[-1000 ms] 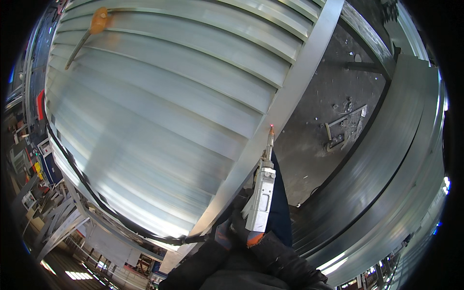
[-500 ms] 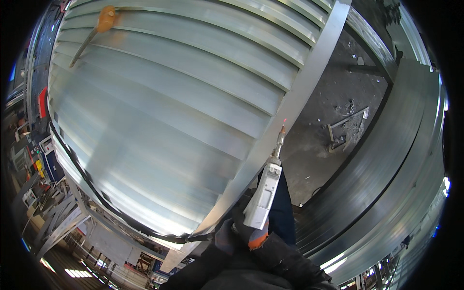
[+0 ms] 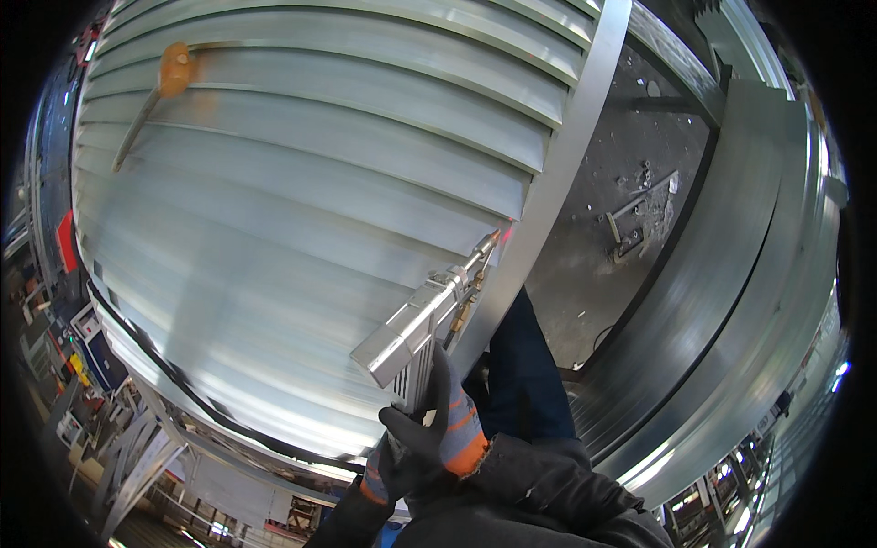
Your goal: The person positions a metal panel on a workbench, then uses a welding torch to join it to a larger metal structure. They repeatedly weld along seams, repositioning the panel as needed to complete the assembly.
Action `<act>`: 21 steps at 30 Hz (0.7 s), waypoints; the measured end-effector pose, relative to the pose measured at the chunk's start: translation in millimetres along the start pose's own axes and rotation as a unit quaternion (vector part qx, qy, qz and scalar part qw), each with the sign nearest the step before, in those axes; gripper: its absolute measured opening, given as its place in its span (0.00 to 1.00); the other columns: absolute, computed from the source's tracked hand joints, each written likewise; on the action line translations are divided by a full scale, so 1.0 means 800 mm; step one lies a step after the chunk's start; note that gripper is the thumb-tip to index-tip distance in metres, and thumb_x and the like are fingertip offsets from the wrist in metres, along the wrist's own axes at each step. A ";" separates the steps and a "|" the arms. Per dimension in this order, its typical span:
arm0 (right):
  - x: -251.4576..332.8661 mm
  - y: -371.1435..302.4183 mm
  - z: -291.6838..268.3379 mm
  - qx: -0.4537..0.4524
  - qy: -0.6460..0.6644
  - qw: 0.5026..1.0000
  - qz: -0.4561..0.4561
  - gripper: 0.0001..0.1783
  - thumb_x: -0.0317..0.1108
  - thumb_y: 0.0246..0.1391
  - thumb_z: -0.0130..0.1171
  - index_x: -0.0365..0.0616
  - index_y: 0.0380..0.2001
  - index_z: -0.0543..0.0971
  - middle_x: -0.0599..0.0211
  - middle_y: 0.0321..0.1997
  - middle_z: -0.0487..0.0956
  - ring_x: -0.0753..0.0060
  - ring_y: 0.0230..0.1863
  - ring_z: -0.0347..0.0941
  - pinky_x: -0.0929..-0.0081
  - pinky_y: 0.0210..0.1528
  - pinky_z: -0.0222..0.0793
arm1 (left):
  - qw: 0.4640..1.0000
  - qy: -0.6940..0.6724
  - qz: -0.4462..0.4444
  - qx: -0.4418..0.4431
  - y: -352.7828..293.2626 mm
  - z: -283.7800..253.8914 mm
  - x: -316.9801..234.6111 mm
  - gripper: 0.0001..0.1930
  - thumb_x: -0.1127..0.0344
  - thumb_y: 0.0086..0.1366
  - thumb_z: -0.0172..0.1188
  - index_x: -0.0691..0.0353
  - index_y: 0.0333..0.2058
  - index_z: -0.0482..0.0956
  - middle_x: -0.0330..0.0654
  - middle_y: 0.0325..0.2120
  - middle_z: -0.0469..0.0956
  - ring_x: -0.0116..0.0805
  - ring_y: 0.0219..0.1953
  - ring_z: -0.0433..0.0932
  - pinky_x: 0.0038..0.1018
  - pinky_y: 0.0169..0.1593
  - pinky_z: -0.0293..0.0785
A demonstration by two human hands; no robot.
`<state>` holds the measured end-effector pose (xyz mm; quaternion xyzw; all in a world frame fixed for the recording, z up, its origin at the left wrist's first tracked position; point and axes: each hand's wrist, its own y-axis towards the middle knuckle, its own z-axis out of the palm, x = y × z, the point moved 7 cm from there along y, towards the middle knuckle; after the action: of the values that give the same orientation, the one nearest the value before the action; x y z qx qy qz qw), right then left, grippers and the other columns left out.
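A silver handheld laser welding gun [image 3: 411,324] with a copper-coloured nozzle lies tilted across the slatted metal panel [image 3: 274,192]. Its tip is at the joint between a slat end and the straight frame bar [image 3: 562,173], where a red light spot shows. My right hand [image 3: 448,420], in a grey and black glove with orange bands, is wrapped round the gun's handle. Close beneath it, my left hand [image 3: 377,475], gloved alike, is closed at the lower end of the handle; its fingers are partly hidden.
An orange-headed mallet [image 3: 174,69] rests on the slats at upper left. A black cable [image 3: 183,379] runs along the panel's near-left edge. Long metal profiles [image 3: 722,292] lie stacked at right. Metal scraps [image 3: 639,219] litter the dark floor between the stack and the panel.
The welding gun has swung left over the slats and turned, its tip now at the slat's end by the frame bar. Both hands have come further into view. The panel has shifted slightly left.
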<state>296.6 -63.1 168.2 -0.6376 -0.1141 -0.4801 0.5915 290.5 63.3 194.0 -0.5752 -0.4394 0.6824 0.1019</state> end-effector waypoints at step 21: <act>-0.005 0.023 -0.008 -0.033 -0.015 0.999 -0.023 0.54 0.34 0.50 0.70 0.39 0.71 0.46 0.48 0.59 0.68 0.62 0.51 0.75 0.67 0.45 0.79 | 0.995 -0.082 -0.024 0.046 0.023 -0.017 0.014 0.27 0.75 0.66 0.55 0.69 0.62 0.63 0.51 0.51 0.76 0.42 0.53 0.76 0.32 0.54 0.73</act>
<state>304.6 -71.9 152.5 -0.6610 -0.1217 -0.4880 0.5568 305.5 66.2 173.6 -0.5012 -0.4282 0.7440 0.1088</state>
